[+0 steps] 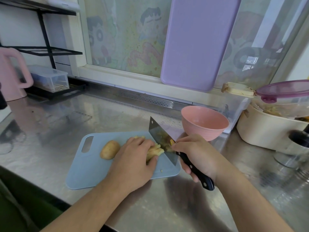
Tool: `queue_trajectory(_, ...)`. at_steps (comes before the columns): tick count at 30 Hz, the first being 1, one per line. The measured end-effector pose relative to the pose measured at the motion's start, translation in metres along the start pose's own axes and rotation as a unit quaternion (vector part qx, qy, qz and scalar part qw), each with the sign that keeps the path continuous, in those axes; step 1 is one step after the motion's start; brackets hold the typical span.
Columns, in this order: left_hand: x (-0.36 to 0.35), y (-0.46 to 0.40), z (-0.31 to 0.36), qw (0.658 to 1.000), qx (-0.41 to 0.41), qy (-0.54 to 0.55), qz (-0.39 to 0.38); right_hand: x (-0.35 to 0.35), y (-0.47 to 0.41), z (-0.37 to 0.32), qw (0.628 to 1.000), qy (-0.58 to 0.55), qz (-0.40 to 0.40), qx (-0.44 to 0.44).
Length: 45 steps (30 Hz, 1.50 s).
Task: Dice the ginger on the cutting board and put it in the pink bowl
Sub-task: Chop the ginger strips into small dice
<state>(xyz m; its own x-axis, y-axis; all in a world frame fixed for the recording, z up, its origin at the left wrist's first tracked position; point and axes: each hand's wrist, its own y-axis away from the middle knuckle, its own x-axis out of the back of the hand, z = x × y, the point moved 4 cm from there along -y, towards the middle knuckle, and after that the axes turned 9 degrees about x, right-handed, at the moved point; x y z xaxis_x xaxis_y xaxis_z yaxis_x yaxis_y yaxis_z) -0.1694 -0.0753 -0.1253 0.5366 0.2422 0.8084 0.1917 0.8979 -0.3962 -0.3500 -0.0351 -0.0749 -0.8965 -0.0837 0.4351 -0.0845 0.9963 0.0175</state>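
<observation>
A light blue cutting board (93,166) lies on the steel counter. On it my left hand (133,158) holds down a bundle of yellow ginger strips (154,151) with curled fingers. My right hand (199,156) grips the black handle of a cleaver (160,136), whose blade stands on the board against the strips' right end. An uncut ginger piece (110,149) lies left of my left hand. A small ginger bit (161,170) sits near the board's front edge. The pink bowl (204,122) stands upright just behind and right of the board.
A cream tub (267,129) with a purple-lidded container (287,96) on it stands at the right. A purple board (199,42) leans on the window. A pink kettle (11,74) and a clear box (50,77) sit at the back left.
</observation>
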Motion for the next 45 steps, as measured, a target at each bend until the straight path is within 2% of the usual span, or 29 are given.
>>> queue_trajectory(10,0.0,0.0009,-0.0011,0.999,-0.014,0.034,-0.019,0.004,0.0014,-0.002,1.0,-0.001,0.011,-0.001)
queue_trajectory(26,0.0017,0.0021,0.002,0.998,-0.004,-0.054,0.021,0.005,0.0007,-0.0014,1.0,0.0,0.013,0.004)
queue_trajectory(35,-0.004,-0.0035,-0.0018,1.0,-0.001,0.007,-0.013,0.0036,0.0011,-0.0014,1.0,0.001,0.016,-0.003)
queue_trajectory(45,-0.0006,-0.0011,-0.0007,0.999,-0.016,0.045,0.002,0.0012,0.0002,0.0015,1.0,0.004,0.026,-0.016)
